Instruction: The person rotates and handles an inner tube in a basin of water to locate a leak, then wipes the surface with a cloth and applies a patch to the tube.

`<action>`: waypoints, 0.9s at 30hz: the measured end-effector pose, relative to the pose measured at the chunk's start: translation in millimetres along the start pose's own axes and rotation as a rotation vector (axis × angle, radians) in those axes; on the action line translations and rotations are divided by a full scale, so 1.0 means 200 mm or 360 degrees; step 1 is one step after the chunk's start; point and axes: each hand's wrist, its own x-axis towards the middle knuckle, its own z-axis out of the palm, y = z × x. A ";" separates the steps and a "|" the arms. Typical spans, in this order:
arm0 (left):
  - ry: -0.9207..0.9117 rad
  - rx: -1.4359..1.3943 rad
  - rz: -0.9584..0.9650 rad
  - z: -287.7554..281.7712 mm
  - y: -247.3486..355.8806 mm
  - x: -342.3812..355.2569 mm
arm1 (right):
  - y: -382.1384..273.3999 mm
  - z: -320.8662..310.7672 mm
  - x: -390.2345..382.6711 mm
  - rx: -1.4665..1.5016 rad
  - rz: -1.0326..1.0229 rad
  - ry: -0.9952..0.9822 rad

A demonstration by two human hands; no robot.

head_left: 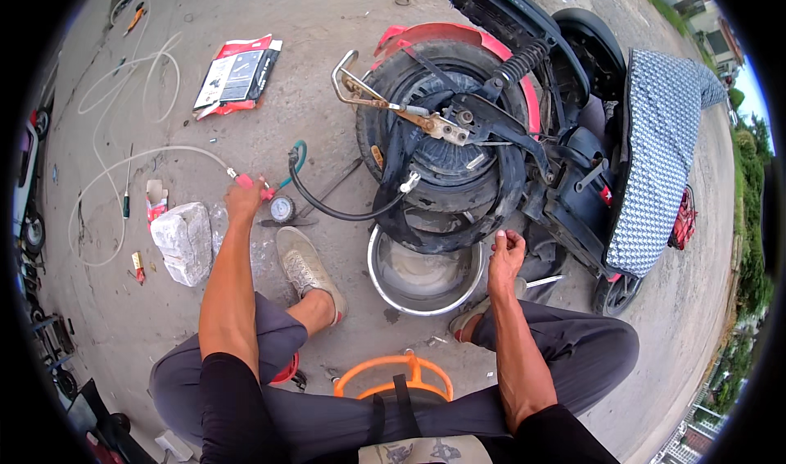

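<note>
My left hand (243, 198) is closed on a red air-inflator handle (264, 190) joined to a clear hose, with a round gauge (282, 209) just below it. A short black hose (344, 217) runs from there to a white fitting at a black inner tube (442, 239), which hangs around the rear wheel (438, 87) of a tipped-over scooter. Under the tube sits a metal basin (426, 292) holding cloudy water. My right hand (505, 259) is beside the tube's lower right, fingers loosely curled and apart, with nothing visible in them.
A white block (180, 243) lies left of my foot; a red-and-white packet (236, 75) and looped hose lie beyond. The scooter's body with a patterned cover (655, 153) fills the right. An orange ring frame (393, 364) is between my knees. Other vehicles line the far left edge.
</note>
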 end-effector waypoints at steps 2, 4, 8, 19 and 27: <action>0.0001 -0.0066 -0.0103 0.07 -0.15 0.10 | 0.06 -0.01 0.02 -0.0180 0.0073 -0.0017; 0.0028 -0.0048 -0.0108 0.12 -0.13 0.13 | 0.05 -0.03 0.01 -0.0161 0.0193 -0.0154; -0.0145 -0.0140 0.0091 0.19 -0.04 0.20 | 0.10 -0.07 0.08 -0.0193 0.0115 -0.0300; 0.0167 0.0330 0.0257 0.37 -0.09 0.29 | -0.01 0.01 0.04 -0.0312 -0.0075 -0.0108; 0.0228 0.0029 0.0254 0.27 -0.36 0.45 | -0.13 -0.11 -0.01 -0.0189 0.0036 -0.0303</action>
